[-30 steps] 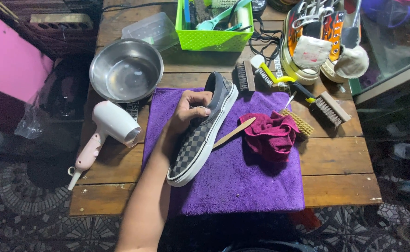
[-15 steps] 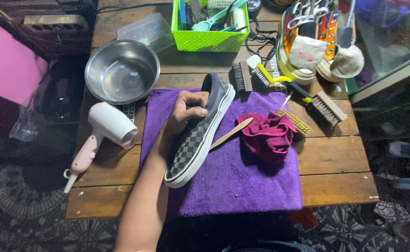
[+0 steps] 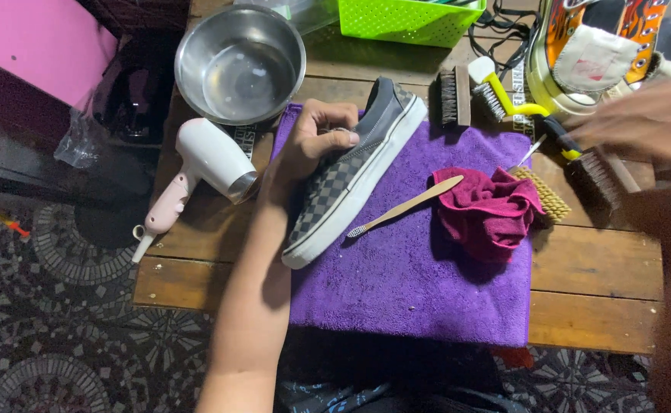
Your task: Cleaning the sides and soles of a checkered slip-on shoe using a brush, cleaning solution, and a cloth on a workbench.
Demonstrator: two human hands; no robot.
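Layout: shoe on towel, mid-table, tools around.
Slip-on shoe (image 3: 354, 172) lies diagonal on towel (image 3: 419, 283), left hand (image 3: 314, 145) on its upper. Toothbrush (image 3: 406, 206) just right of shoe, rag (image 3: 490, 210) right of that, both on towel. Hair dryer (image 3: 201, 168) left of towel; bowl (image 3: 240, 63) behind dryer. Basket (image 3: 408, 19) at table's (image 3: 588, 260) back edge. Brushes (image 3: 451, 95) behind towel. Right hand (image 3: 645, 122) over far-right brush (image 3: 595, 176).

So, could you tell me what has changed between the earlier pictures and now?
The right hand, out of view before, has come in blurred from the right, above the wooden brush near the table's right edge; whether it touches anything cannot be told. The view has also shifted. The left hand still grips the checkered shoe on the purple towel; toothbrush, red cloth and hair dryer lie as before.
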